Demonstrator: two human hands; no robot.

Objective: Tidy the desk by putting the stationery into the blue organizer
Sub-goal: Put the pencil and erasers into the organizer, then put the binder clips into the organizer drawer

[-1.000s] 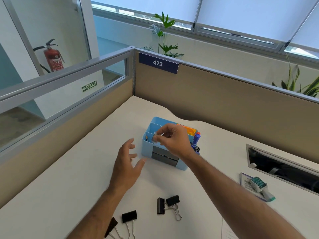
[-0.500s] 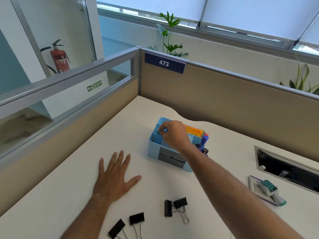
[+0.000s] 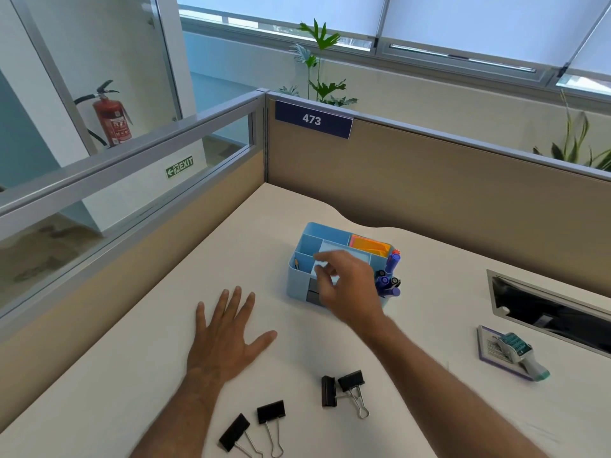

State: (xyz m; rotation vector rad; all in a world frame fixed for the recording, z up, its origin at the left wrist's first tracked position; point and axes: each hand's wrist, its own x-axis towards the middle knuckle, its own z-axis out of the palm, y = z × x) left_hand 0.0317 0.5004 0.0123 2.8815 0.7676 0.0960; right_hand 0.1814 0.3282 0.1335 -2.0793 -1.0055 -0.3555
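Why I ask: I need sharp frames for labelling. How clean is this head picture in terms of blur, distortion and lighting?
Head view: daylight from the windows, soft and even, with only faint shadows under the left hand; the right hand is motion-blurred at its fingers over the blue organizer; the binder clips look sharp; wide-angle bending curves the partition rails.

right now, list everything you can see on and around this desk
organizer: one, blue, mid desk
sticky notes: orange stack, organizer's back right compartment
markers: several, blue-purple, organizer's right end
binder clips: four, black, near desk edge; two touching, two to their left
correction tape: one, white and teal, on a card at right
cable slot: one, dark, right of desk
sign 473: one, navy, on partition
fire extinguisher: one, red, behind glass
left hand: flat on desk
right hand: over organizer, nothing seen in its grip
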